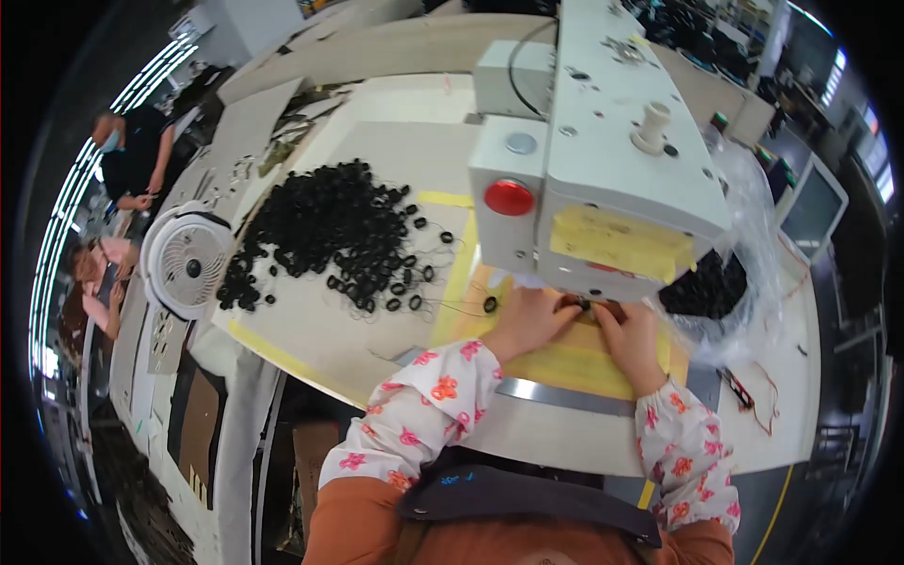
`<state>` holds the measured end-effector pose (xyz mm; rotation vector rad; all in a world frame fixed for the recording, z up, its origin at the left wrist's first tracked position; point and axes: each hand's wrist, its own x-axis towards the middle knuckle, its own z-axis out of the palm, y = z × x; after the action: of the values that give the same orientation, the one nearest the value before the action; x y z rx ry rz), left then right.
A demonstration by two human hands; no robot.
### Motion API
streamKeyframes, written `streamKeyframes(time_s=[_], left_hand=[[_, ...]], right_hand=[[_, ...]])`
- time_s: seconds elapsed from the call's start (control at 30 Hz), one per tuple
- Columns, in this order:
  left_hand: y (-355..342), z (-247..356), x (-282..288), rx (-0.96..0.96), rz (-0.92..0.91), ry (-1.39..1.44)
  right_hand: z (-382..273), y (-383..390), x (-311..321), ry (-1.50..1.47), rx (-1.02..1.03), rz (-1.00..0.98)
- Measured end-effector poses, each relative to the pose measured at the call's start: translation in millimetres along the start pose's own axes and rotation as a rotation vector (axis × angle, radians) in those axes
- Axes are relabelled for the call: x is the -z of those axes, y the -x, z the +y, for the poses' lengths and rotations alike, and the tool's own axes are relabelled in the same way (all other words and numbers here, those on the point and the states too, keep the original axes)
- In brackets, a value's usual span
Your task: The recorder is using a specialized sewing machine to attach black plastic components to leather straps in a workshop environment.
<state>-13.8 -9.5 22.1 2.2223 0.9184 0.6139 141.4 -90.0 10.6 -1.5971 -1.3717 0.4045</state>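
Head view: both hands meet under the front of a white sewing machine (631, 160) with a red button (509, 197). The left hand (529, 322) and the right hand (633, 341) have their fingertips close together, seemingly pinching a small black ring (583, 304) between them; fingers cover most of it, so how firmly each one grips I cannot tell. This ring sits above a yellow-taped patch (574, 369) of the table (386, 339). Just left of the left hand lies a loose ring (490, 304) with thin threads. Farther left is a big heap of black rings (320, 221). Right of the right hand stands a clear bag (767, 315) holding black pieces (706, 287), with snips (737, 388) nearer the person. A white fan (188, 261) and two people (137, 165) are at far left.
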Motion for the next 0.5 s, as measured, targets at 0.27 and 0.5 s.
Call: streamKeyframes(time_s=[0.27, 0.5], left_hand=[[-6, -9, -17, -0.042, 0.033, -0.033], [-1, -11, -15, 0.093, -0.022, 0.0]], right_hand=[[-8, 0, 3, 0.077, -0.012, -0.008], [-10, 2, 3, 0.088, 0.032, -0.009]])
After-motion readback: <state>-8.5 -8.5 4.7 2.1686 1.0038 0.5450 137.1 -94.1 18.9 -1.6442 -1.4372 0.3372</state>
